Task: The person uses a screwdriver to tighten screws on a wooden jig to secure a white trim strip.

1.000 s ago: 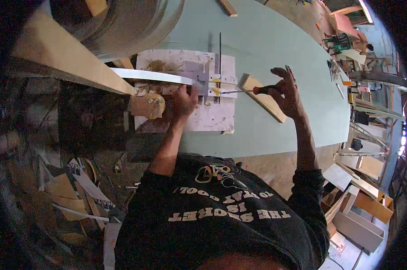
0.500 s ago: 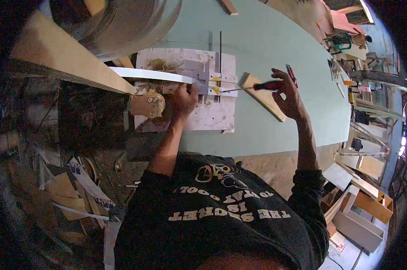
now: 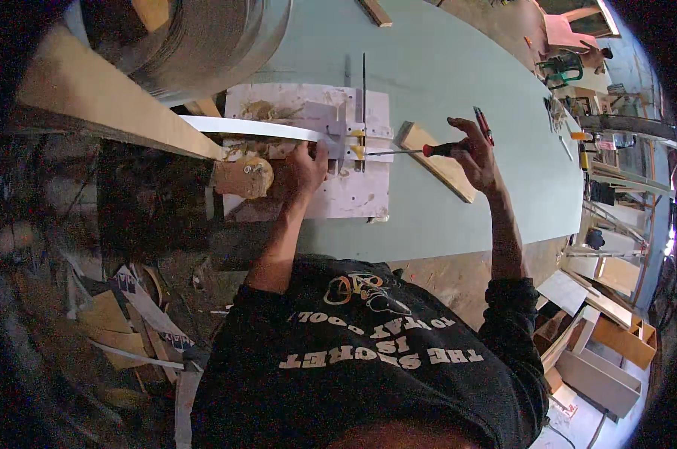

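My left hand (image 3: 307, 166) is closed at the end of a long white strip (image 3: 260, 127), where the strip meets a small metal fixture on a stained pale board (image 3: 353, 196). In my right hand (image 3: 475, 161) is a screwdriver (image 3: 445, 150) with a red and black handle. Its thin shaft points left, and the tip reaches the yellow part (image 3: 357, 153) of the fixture; whether it sits in a screw is too small to tell. A thin black rod (image 3: 365, 90) stands out from the fixture toward the far side.
The board lies on a large pale green tabletop (image 3: 421, 67). A wooden block (image 3: 437, 161) rests under the screwdriver, and a red cutter-like tool (image 3: 483, 126) lies beyond my right hand. At left are a wooden beam (image 3: 121, 93) and a big roll (image 3: 219, 45). Wooden boxes (image 3: 596, 374) stand at lower right.
My right hand has closed more around the screwdriver handle, and the shaft now lies more level. My left hand has stayed almost in place at the strip.
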### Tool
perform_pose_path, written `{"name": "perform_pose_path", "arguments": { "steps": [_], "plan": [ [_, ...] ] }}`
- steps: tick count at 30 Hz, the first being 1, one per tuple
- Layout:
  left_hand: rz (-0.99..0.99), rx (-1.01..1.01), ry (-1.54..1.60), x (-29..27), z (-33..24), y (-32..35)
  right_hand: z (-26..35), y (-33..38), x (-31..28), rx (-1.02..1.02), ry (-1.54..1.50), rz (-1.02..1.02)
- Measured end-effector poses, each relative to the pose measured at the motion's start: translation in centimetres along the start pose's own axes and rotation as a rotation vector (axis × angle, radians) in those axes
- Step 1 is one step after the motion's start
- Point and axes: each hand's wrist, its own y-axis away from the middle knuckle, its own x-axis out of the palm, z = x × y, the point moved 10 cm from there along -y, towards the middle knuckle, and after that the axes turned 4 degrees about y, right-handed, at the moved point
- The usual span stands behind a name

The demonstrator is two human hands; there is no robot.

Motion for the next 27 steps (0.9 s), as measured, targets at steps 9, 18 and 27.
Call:
{"name": "perform_pose_path", "arguments": {
  "steps": [9,18,27],
  "plan": [
    [0.073,-0.129,0.035,0.7,0.0,-0.4,-4.6,2.3,0.4,0.094,-0.074,-0.021],
    [0.021,-0.094,0.126,1.6,0.4,0.1,-9.4,8.0,10.1,0.45,-0.037,0.165],
    [0.028,-0.154,0.217,2.1,2.3,0.1,-4.5,2.8,18.7,0.329,0.308,0.053]
  ]
}}
